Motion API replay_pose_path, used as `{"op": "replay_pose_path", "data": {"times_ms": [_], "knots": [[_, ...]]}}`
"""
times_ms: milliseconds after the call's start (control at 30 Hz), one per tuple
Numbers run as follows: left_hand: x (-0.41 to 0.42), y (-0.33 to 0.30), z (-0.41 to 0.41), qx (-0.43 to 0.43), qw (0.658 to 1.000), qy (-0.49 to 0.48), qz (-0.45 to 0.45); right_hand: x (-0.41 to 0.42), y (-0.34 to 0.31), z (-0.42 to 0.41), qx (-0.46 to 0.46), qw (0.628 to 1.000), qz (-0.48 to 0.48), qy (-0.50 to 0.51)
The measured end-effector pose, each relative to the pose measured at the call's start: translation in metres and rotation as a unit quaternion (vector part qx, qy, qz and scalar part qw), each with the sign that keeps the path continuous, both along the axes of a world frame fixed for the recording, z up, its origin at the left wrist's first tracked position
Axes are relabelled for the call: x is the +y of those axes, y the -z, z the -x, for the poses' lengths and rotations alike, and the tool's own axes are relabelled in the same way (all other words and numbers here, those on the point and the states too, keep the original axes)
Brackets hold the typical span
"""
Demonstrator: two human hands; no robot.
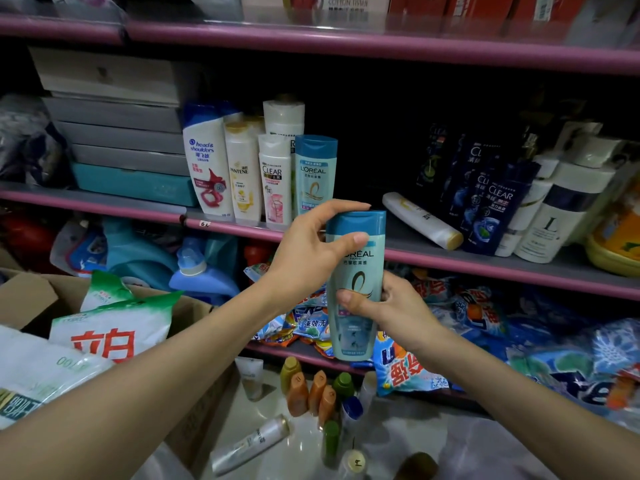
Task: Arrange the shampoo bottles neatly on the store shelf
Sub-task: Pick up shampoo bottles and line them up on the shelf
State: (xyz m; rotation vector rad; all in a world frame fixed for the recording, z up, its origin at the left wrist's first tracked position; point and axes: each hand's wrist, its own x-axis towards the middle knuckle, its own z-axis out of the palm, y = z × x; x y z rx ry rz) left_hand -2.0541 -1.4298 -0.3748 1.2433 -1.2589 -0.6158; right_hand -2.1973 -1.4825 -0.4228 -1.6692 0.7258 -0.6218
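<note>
Both hands hold a teal L'Oreal shampoo bottle (356, 327) upright in front of the pink-edged middle shelf (485, 268). My left hand (311, 261) pinches its blue cap from the left. Around its middle my right hand (388, 306) grips from the right. On that shelf stand in a row a Head & Shoulders bottle (207, 168), a Pantene bottle (242, 174), a white Clear bottle (275, 181) and a second L'Oreal bottle (315, 174). A white bottle (422, 220) lies on its side further right, beside dark blue Clear bottles (491, 206).
Grey and teal boxes (121, 133) are stacked at the shelf's left. White bottles (561, 202) crowd the right end. Detergent bags (485, 327) fill the lower shelf. Several small bottles (311, 393) stand on the floor, one silver bottle (249, 445) lying. A cardboard box (41, 299) sits left.
</note>
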Motion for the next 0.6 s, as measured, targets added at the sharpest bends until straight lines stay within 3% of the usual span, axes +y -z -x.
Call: {"op": "replay_pose_path", "data": {"times_ms": [233,333,500,600], "knots": [[-0.002,-0.003,-0.001,0.027,1.000,0.000,-0.001,-0.002,-0.001,0.002,0.015,0.999,0.023,-0.020],[-0.007,-0.009,-0.006,0.037,0.999,0.002,0.021,-0.008,-0.008,0.002,0.070,0.993,0.095,-0.011],[-0.022,-0.024,-0.017,-0.058,0.998,0.008,0.004,-0.024,-0.010,-0.003,0.085,0.989,0.116,0.026],[-0.040,-0.035,-0.034,-0.156,0.985,-0.062,-0.025,-0.041,-0.014,-0.011,0.049,0.990,0.115,0.070]]}}
